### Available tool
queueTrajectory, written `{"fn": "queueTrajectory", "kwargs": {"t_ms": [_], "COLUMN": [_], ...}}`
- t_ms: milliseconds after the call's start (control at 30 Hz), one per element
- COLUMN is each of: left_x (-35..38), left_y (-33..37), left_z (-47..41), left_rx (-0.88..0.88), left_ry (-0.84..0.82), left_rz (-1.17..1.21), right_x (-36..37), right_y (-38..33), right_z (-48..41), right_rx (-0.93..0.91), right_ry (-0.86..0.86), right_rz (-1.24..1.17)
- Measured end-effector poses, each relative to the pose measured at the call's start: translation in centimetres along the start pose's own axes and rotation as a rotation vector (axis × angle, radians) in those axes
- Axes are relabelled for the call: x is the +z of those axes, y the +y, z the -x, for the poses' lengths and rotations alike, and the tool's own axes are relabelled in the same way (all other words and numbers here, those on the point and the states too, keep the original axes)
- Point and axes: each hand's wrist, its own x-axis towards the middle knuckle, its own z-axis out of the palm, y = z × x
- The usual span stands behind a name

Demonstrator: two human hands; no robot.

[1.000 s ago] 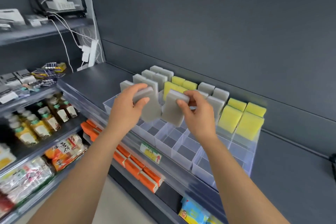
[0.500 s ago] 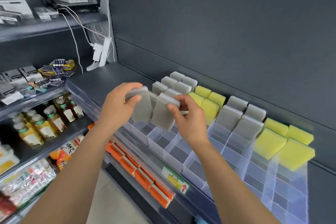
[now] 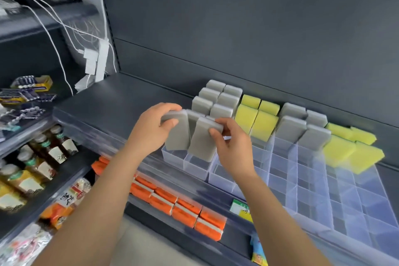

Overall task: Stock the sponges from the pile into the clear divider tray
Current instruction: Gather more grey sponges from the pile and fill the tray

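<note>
My left hand point(image 3: 151, 130) and right hand point(image 3: 234, 149) pinch 2 upright grey sponges point(image 3: 200, 143), 1 each; divider tray point(image 3: 224, 178) cells sit at 6 o'clock.

Held sponges point(image 3: 177, 134) in the hands point(image 3: 149, 134) over the divider tray's point(image 3: 220, 177) left end, stocked sponges point(image 3: 218, 101) behind.

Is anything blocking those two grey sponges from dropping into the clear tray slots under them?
Nothing visible does. The left hand holds one grey sponge, the right hand a second grey sponge, both at the clear divider tray. The front compartments beneath them look empty.
</note>
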Motion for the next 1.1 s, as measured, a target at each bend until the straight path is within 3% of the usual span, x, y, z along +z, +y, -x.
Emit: {"fn": "queueTrajectory", "kwargs": {"t_ms": [467, 733, 1100], "left_x": [-1.0, 0.3, 1.8], "left_y": [-2.0, -2.6, -4.0], "left_z": [-0.8, -1.1, -0.8], "left_rx": [0.177, 0.27, 0.265], "left_ry": [-0.18, -0.253, -0.322], "left_rz": [0.003, -0.074, -0.152], "right_x": [3.0, 3.4, 3.3], "right_y": [0.9, 1.6, 1.4], "right_z": [2.9, 2.9, 3.0], "right_rx": [-0.012, 0.015, -0.005], "right_ry": [0.065, 0.03, 0.011], "right_rz": [0.278, 0.304, 0.324]}}
